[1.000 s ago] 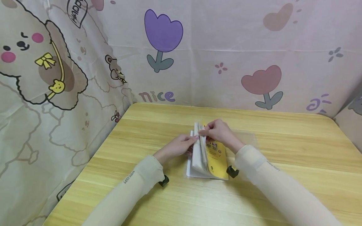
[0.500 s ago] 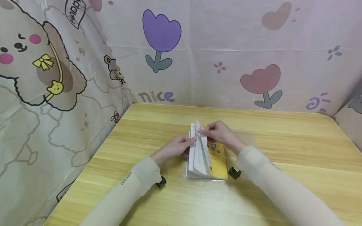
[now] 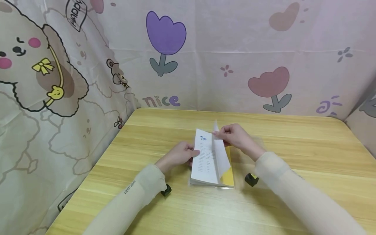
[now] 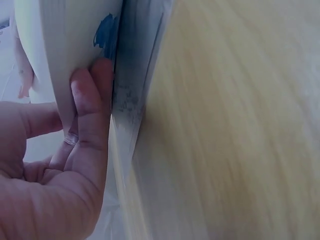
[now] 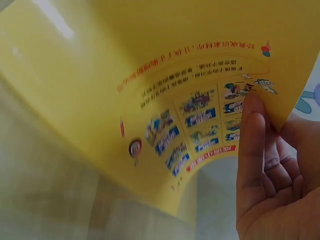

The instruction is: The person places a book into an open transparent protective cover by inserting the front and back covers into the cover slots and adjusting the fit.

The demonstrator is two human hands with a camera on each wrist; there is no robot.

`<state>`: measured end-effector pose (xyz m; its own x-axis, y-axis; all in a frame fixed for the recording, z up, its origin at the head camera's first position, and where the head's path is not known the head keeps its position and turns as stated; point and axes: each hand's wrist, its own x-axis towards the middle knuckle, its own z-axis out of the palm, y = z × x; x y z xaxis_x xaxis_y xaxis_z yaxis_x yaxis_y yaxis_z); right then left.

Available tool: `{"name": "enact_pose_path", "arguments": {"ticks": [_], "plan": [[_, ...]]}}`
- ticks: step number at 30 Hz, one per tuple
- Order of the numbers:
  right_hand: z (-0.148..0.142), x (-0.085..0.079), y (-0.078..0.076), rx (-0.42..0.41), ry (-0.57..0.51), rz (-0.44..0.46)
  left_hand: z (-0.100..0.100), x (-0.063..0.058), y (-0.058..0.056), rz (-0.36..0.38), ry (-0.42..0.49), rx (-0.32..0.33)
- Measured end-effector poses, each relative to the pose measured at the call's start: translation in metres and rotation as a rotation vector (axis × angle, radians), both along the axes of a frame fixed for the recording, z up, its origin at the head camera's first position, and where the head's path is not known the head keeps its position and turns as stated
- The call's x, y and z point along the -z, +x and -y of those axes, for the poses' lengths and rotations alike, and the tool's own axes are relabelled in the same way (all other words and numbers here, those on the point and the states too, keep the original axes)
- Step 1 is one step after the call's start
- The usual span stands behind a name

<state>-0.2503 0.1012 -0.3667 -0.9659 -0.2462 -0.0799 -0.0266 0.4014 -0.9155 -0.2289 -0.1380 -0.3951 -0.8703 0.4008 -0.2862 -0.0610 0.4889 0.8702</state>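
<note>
Head view: fanned pages have just dropped to the left, baring 1 printed page and leaving the booklet [image 3: 202, 166] open near its yellow cover [image 3: 227, 178], by the look of it. It lies between the desk's [image 3: 164, 130] left and right edges, towards the far edge. The left hand [image 3: 180, 154] pinches the left-hand pages; the right hand [image 3: 237, 135] pinches a raised leaf [image 3: 222, 158] and cover. Most print is illegible; how many leaves are raised, I cannot tell.

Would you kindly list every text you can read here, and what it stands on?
"nice": back cloth
"HAPPY", sideways, probably: left cloth
"LetsSlim": left sleeve
Too small or blurred: right sleeve, printed page, left wrist view
Too blurred to read surely: yellow cover, upside-down Chinese
</note>
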Motion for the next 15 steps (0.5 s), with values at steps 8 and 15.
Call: {"name": "enact_pose_path", "arguments": {"ticks": [8,15], "plan": [[-0.023,-0.004,0.007,0.016,-0.019,-0.005,0.002,0.004,0.001,-0.044,-0.040,-0.015],[-0.046,0.000,0.013,0.011,-0.091,0.010,0.009,0.005,0.000,-0.077,-0.091,-0.011]]}}
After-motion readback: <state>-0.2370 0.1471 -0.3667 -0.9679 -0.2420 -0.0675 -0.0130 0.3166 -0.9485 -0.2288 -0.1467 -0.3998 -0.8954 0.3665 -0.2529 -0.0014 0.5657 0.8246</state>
